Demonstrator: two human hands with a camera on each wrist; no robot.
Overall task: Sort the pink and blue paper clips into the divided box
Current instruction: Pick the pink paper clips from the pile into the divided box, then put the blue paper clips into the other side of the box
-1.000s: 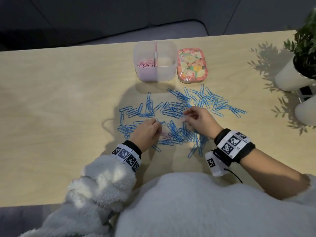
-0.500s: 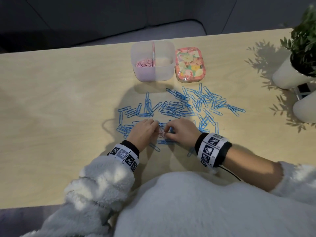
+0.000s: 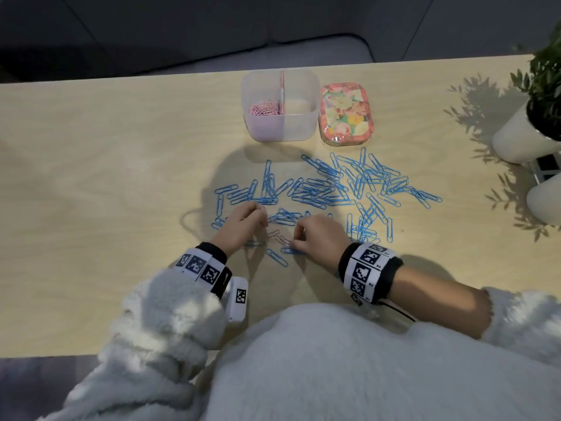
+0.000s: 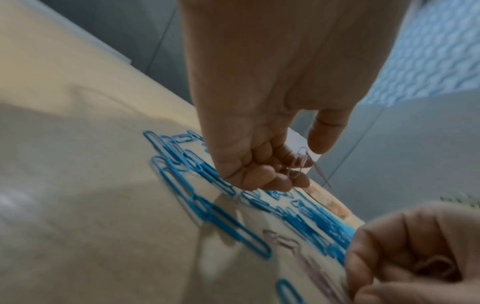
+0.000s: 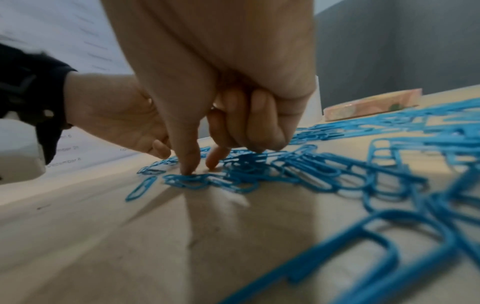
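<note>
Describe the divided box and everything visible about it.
The divided box is a translucent, plastic-looking square tub with rounded corners, open-topped, upright at the table's far side. A pink divider splits it: the left compartment holds pink paper clips, the right looks empty. The floral lid lies beside it. Neither hand touches it.

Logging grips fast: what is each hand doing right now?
Left hand: holds pink paper clips in curled fingers.
Right hand: fingers curled, thumb tip touching blue paper clips.

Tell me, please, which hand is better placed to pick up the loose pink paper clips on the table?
Right, probably. The right hand has its fingertips beside the loose pink paper clips, while the left hand already holds pink clips in its grip.
</note>
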